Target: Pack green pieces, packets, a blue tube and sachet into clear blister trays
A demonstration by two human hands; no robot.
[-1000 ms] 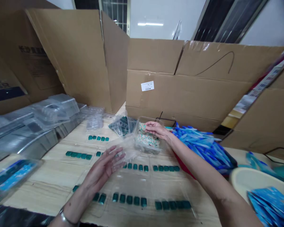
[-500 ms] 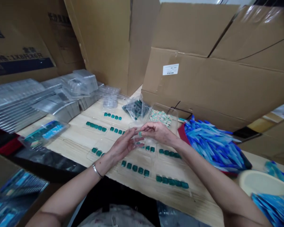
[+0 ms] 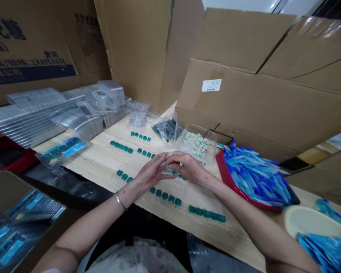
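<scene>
My left hand (image 3: 151, 174) and my right hand (image 3: 185, 167) meet over the middle of the wooden table (image 3: 102, 161), fingers pinched together on a small clear plastic piece (image 3: 167, 168) with something green in it. Under and around them lie clear blister trays with rows of green blocks (image 3: 166, 196). Just beyond my right hand sits a clear tub of small pale pieces (image 3: 197, 143), with a bag of dark green parts (image 3: 166, 129) to its left.
A red tray heaped with blue packets (image 3: 255, 178) lies at the right, a cream bowl (image 3: 307, 223) with more of them nearer. Stacks of clear blister shells (image 3: 59, 113) fill the left. Large cardboard boxes (image 3: 258, 98) wall the back. A box of filled packs (image 3: 19, 223) sits lower left.
My right hand left the tub of pale pieces and came back to join my left hand over the trays. The view dropped and pulled back.
</scene>
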